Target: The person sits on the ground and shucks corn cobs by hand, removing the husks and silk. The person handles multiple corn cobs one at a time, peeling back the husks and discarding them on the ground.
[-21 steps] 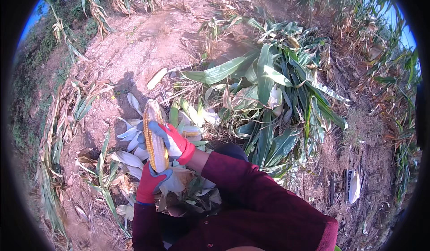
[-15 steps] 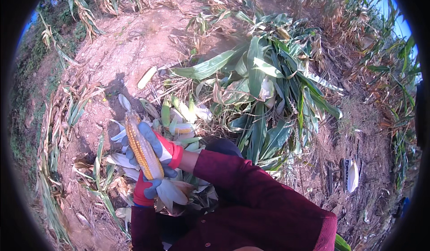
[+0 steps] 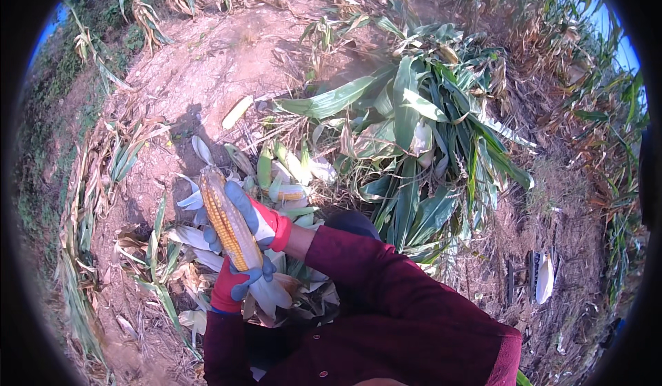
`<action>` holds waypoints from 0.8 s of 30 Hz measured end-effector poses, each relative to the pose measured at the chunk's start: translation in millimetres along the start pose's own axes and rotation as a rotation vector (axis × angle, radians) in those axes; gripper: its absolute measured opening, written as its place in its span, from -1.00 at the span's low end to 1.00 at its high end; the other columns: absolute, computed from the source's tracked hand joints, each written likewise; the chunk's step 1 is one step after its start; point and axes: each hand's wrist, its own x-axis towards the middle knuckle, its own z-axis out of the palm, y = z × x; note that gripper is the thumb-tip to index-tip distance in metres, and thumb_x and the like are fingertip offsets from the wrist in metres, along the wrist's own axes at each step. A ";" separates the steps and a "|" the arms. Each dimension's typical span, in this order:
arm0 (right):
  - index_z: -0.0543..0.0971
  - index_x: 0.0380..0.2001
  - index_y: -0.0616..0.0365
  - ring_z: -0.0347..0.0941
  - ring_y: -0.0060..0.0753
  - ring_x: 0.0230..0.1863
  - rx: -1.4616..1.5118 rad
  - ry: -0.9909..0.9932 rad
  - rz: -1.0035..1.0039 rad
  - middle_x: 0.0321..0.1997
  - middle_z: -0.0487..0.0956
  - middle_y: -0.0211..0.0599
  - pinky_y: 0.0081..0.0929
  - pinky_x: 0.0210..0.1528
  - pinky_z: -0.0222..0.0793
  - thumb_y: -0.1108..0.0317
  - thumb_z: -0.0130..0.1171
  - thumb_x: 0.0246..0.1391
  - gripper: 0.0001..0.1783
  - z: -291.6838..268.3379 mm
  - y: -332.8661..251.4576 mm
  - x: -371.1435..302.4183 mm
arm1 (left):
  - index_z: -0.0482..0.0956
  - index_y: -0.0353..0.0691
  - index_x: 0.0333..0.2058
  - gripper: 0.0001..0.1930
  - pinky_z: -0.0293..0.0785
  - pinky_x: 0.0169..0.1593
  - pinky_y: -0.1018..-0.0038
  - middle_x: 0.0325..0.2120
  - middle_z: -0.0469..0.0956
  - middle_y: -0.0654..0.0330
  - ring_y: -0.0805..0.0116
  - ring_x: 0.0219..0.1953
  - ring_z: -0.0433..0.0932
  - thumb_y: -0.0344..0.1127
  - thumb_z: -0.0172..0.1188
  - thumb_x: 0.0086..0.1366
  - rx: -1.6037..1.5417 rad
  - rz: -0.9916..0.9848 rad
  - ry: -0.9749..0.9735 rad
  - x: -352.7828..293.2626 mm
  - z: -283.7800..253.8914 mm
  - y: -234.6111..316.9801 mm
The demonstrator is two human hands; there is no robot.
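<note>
A large yellow ear of corn (image 3: 227, 220) is held tilted in front of me, its kernels bare along the upper side. My right hand (image 3: 256, 215), in a red, white and grey-blue glove, wraps round its middle from the right. Lower down, my left hand (image 3: 233, 286), in a similar glove, grips the ear's base. Pale peeled husk (image 3: 270, 295) hangs below the base, next to my left hand. Beyond the ear lies a small heap of corn ears (image 3: 293, 191), some in green husk, one showing kernels.
Cut green cornstalks (image 3: 414, 124) are piled right of the heap. A single pale ear (image 3: 237, 112) lies on bare soil farther off. Dry stalks (image 3: 93, 207) line the left. At the right, a whitish husked ear (image 3: 544, 279) lies on the ground.
The view has shifted slightly, so everything sits a little farther right and lower. Both hands keep hold of the ear of corn, with little visible change in their grip.
</note>
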 end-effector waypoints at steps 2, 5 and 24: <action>0.40 0.02 0.13 0.57 -0.26 -0.32 0.016 0.020 0.011 -0.27 0.58 -0.16 -0.33 -0.29 0.53 -0.33 -0.26 0.16 -0.27 -2.0 -1.3 -1.2 | 0.31 -0.36 0.00 -0.43 0.43 -0.15 0.24 -0.47 0.46 0.12 0.26 -0.43 0.48 -0.22 0.26 0.06 -0.001 -0.020 0.023 1.0 4.5 2.3; 0.40 0.00 0.15 0.57 -0.24 -0.33 0.060 -0.021 0.071 -0.32 0.59 -0.12 -0.33 -0.29 0.53 -0.33 -0.26 0.16 -0.26 -2.3 -2.0 -0.4 | 0.31 -0.37 0.02 -0.40 0.42 -0.15 0.26 -0.45 0.47 0.12 0.26 -0.40 0.48 -0.20 0.27 0.04 0.013 -0.032 0.046 -2.4 6.7 5.3; 0.33 0.10 0.21 0.46 -0.36 -0.12 -0.475 0.132 0.022 -0.09 0.50 -0.23 -0.42 -0.07 0.42 -0.61 -0.15 -0.17 0.10 26.3 -5.2 -8.3 | 0.43 -0.34 0.01 -0.53 0.47 -0.04 0.44 -0.19 0.56 0.10 0.32 -0.16 0.56 -0.36 0.26 0.11 -0.206 0.041 -0.099 -11.9 -11.8 0.4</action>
